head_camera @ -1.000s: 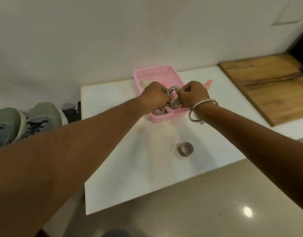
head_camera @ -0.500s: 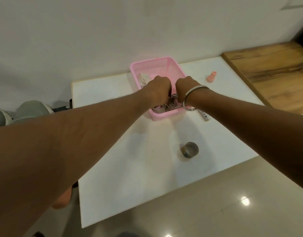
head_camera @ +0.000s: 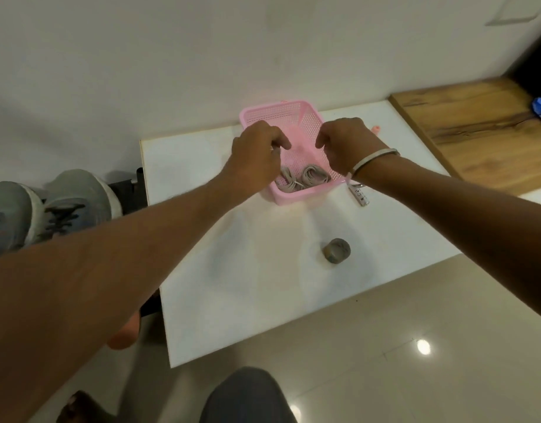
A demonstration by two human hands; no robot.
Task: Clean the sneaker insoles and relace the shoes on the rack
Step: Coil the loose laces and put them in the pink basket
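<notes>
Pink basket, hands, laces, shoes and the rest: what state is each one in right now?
Pink basket: upright on the white table, holding laces.
Grey laces: two coiled bundles lying in the basket, not held.
Left hand: above the basket, fingers loosely curled, holding nothing.
Right hand: above the basket, fingers loosely curled, holding nothing.
Grey sneakers: side by side left of the table, dark laces in.
Grey roll: resting on the table, apart from the basket.

Probably home: sneakers point(head_camera: 49, 209), tiled floor point(head_camera: 385, 361)

White wall point(head_camera: 202, 56), glossy tiled floor point(head_camera: 385, 377), perhaps wooden counter point(head_camera: 476, 129)
</notes>
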